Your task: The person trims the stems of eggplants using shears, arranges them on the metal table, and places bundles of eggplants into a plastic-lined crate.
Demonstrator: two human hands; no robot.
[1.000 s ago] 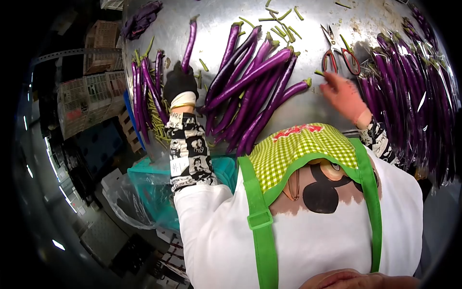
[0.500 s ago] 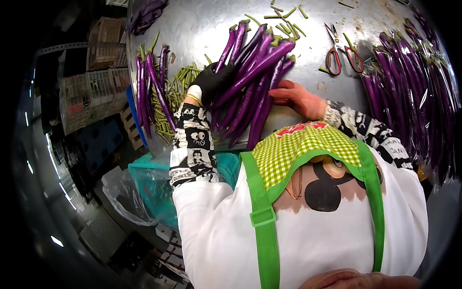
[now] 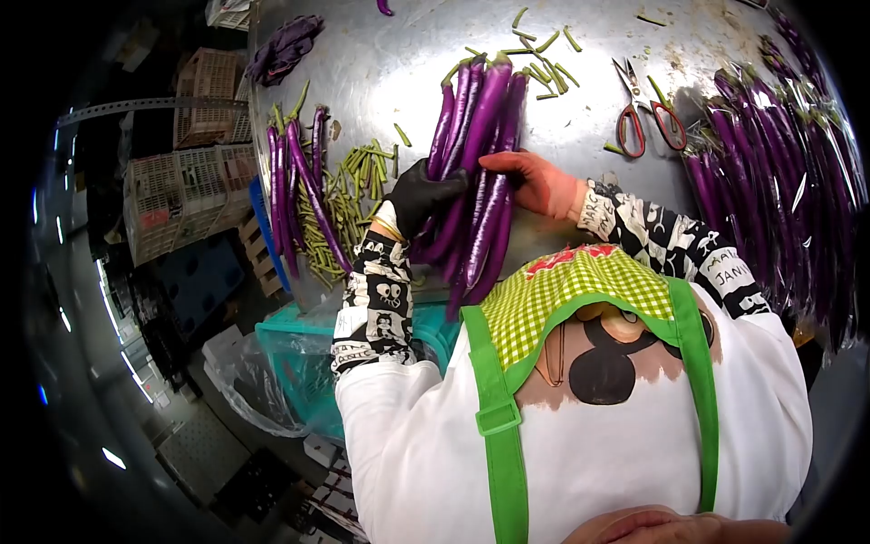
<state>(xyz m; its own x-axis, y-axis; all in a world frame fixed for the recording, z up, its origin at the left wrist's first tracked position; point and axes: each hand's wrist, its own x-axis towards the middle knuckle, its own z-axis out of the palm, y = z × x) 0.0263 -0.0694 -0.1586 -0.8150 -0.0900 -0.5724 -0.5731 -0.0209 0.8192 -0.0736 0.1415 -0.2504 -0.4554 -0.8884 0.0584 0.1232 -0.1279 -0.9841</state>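
Observation:
A bundle of long purple eggplants [image 3: 489, 118] lies in front of me, stem ends pointing away and lower ends toward my apron. My left hand [image 3: 424, 192], in a black glove, grips the bundle's left side with the thumb laid across the top. On the opposite side my right hand [image 3: 542, 184], in a reddish-orange glove, closes around the bundle, thumb over the eggplants; its other fingers are partly hidden. Left of my left hand are a heap of cut green stems [image 3: 326, 222] and several separate eggplants [image 3: 292, 172].
Red-handled scissors [image 3: 642, 113] lie open on the metal table [image 3: 381, 68], near scattered stem pieces [image 3: 548, 72]. Eggplants in clear plastic [image 3: 770, 172] fill the right side. A purple cloth [image 3: 284, 47] sits at the far left corner, a teal crate [image 3: 294, 363] below the table edge.
The fanned-out eggplants are now drawn together into a tighter, more upright bundle. My right hand has moved left onto it, and my left hand has shifted slightly downward. The view has shifted a little.

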